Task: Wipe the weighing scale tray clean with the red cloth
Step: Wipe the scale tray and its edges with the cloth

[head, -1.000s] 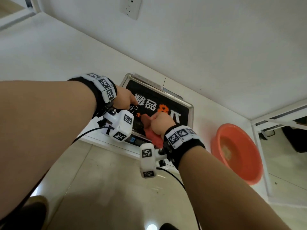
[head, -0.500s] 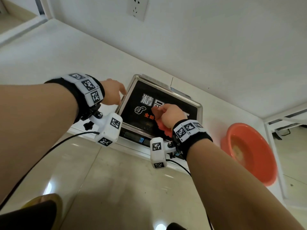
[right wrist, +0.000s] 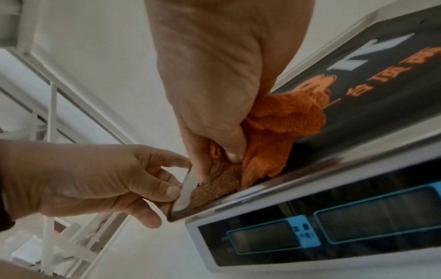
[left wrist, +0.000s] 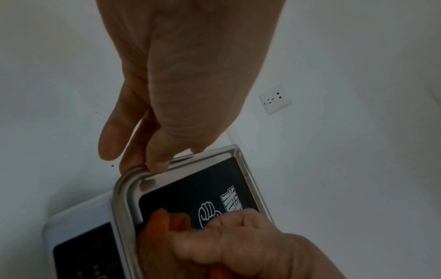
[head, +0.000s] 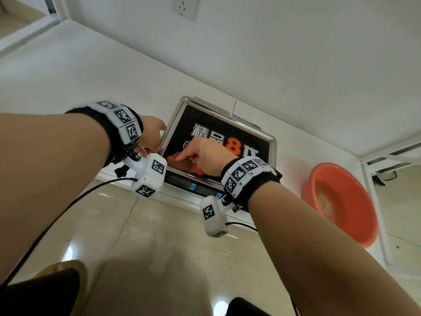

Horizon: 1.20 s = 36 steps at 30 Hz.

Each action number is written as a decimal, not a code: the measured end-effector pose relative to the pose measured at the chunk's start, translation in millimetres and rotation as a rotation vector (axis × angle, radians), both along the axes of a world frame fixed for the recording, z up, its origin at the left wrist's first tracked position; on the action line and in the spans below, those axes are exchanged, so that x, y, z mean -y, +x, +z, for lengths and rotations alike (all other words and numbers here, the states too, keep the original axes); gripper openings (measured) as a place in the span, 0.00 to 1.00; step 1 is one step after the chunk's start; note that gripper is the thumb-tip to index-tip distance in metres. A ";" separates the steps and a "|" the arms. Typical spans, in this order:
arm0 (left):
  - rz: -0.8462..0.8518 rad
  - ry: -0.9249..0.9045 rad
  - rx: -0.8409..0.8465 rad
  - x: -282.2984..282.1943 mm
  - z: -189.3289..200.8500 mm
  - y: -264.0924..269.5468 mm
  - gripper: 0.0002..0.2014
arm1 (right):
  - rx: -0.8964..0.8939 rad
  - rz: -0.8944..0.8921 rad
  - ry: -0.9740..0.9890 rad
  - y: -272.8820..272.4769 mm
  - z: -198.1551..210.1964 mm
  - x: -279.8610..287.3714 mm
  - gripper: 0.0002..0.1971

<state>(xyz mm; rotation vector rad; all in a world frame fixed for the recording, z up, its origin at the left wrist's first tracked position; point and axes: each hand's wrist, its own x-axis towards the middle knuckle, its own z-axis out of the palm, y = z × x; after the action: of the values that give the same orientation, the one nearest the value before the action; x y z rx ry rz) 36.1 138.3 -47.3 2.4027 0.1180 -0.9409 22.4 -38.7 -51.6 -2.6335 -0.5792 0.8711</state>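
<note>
**Red cloth pressed into the near-left corner of the scale tray**

The weighing scale sits on a white counter against the wall, its steel tray carrying a black printed sheet with white and orange characters; in the head view the tray lies at about 12 o'clock from the wrists, and the scale's display panel faces the person below the tray's near edge.

The right hand has its fingers and thumb curled round the bunched red cloth, pinning it down on the tray at the near-left corner; the right wrist view shows the thumb pressed into the folds and the cloth touching the tray's raised near rim; part of the cloth bulges out at 3 o'clock of the hand, over the orange print.

The left hand is at 9 o'clock of the tray, gripping its left rim near the front corner; the fingertips hook over the rim's top while other fingers curl beneath the edge, as the right wrist view shows.

An orange basin stands on the counter at 3 o'clock of the scale, well apart from it; a wall socket is at 12 o'clock above the tray; glossy floor tiles fill the lower view.
</note>
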 end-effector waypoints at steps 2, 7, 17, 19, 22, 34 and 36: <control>-0.017 0.014 0.006 0.1 0.0 1.0 0.38 | 0.022 0.079 -0.069 1.9 -0.1 1.0 0.13; -0.010 0.007 -0.005 -1.2 -0.4 2.5 0.38 | 0.072 0.116 -0.176 0.2 9.7 19.5 0.10; -0.092 0.103 0.023 0.3 -2.7 5.1 0.38 | -0.081 -0.517 0.076 -3.5 9.1 60.6 0.18; -0.082 0.091 0.016 0.5 -2.3 4.5 0.37 | -0.125 -0.466 0.027 -4.1 10.0 52.0 0.15; -0.076 0.084 0.020 0.3 -2.1 4.5 0.38 | -0.281 -0.416 -0.004 -5.5 14.3 47.7 0.12; -0.088 0.099 0.043 2.1 0.3 3.2 0.36 | -0.136 -0.673 -0.062 -10.1 8.0 88.6 0.16; -0.100 0.107 0.046 1.9 -1.0 3.6 0.37 | -0.104 -0.628 -0.084 -11.6 9.5 80.1 0.15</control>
<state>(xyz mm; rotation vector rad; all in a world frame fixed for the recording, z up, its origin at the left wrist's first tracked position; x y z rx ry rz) 39.7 136.4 -48.3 2.5477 0.0314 -0.9454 10.9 -118.7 -42.1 -2.5688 0.3121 0.8225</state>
